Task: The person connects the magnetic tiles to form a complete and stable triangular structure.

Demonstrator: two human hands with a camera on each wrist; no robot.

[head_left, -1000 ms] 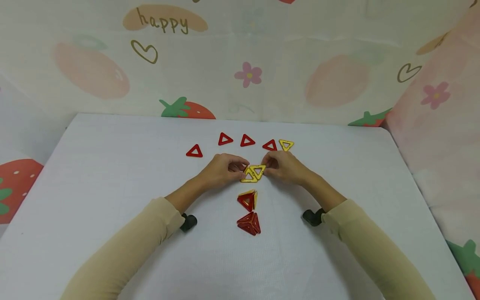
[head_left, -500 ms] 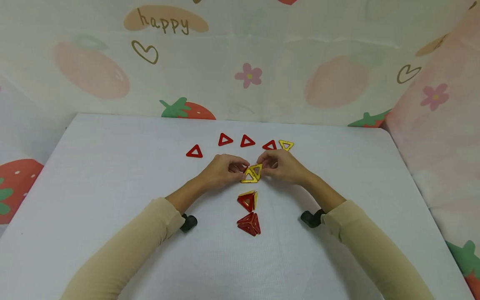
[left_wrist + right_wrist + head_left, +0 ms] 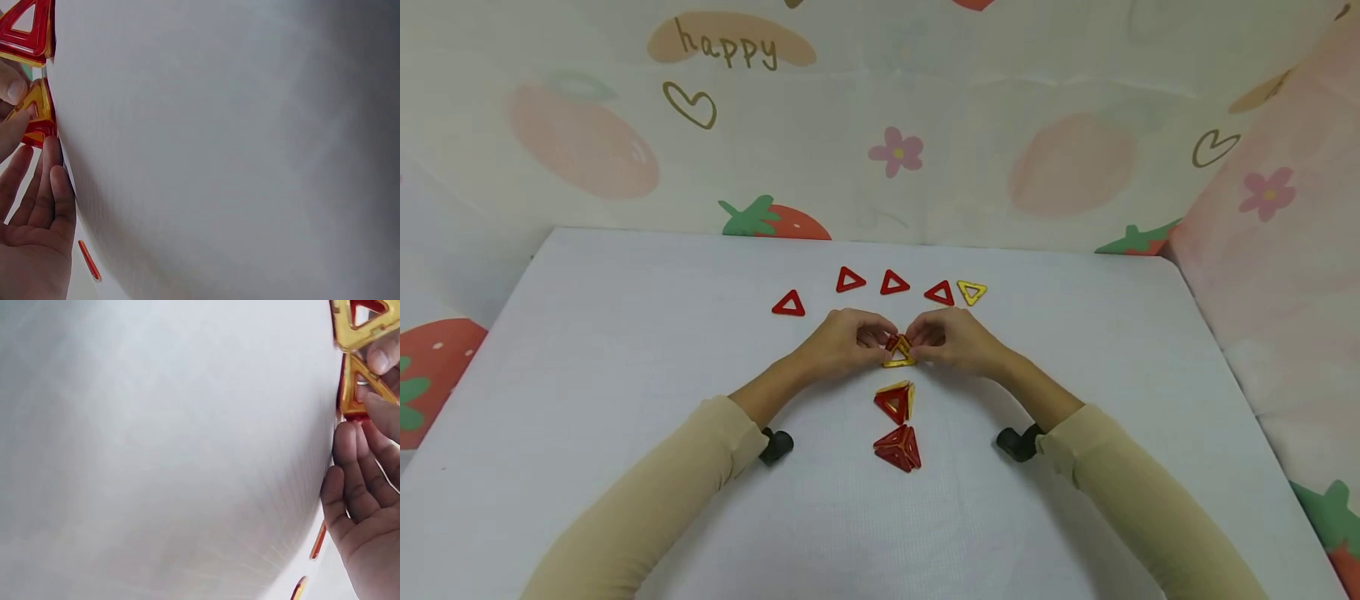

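Note:
Red and yellow triangular magnetic tiles stand together as a small pyramid (image 3: 898,363) in the middle of the table, between both hands. My left hand (image 3: 846,343) holds its left side with thumb and fingers. From the right, my right hand (image 3: 958,343) pinches the yellow tile (image 3: 347,394) and its neighbours. Fingers cover much of the upper part. Closer to me sits a red and yellow pyramid (image 3: 887,402), and just in front of that a red pyramid (image 3: 898,450).
Behind the hands, several loose red tiles (image 3: 788,312) lie flat in a loose row on the white table (image 3: 625,350). One yellow tile (image 3: 972,301) lies at that row's right end. A patterned cloth (image 3: 955,200) hangs behind the table.
The right hand has moved left toward the left hand, folding the right-hand yellow tile up and inward. The flat yellow pair is now a raised pyramid shape. The left hand has barely moved.

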